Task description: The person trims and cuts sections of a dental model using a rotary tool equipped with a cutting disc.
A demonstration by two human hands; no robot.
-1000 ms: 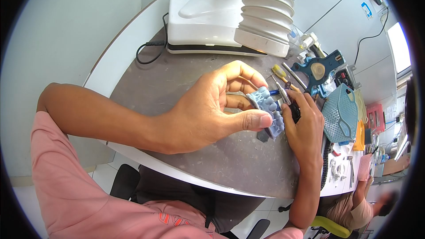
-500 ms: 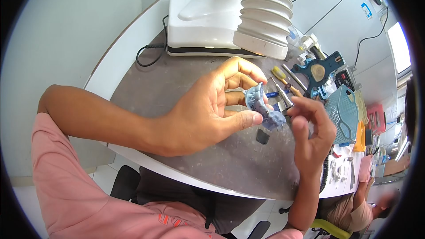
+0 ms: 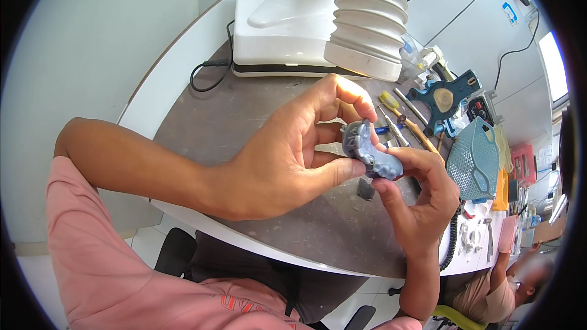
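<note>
A blue-grey dental model (image 3: pixel 369 152), curved like a row of teeth, is held above the grey tabletop. My left hand (image 3: pixel 306 140) is closed on its left side, with the thumb below and fingertips above. On its right end, my right hand (image 3: pixel 422 192) pinches the model between thumb and index finger. Just under the model lies a small dark square piece (image 3: pixel 365 190) on the table. Behind my right fingers, a handpiece-like metal tool (image 3: pixel 395 128) and a wooden-handled brush (image 3: pixel 406 119) rest on the surface.
A white box-shaped unit (image 3: pixel 281 30) stands at the back, below a ribbed white hose (image 3: pixel 370 18). To the right are a teal articulator-like device (image 3: pixel 446 101) and a blue perforated basket (image 3: pixel 472 162). Another person (image 3: pixel 489 293) sits at the far right.
My right hand has moved in and taken hold of the model's right end. The model has turned in my left hand and now shows another side.
</note>
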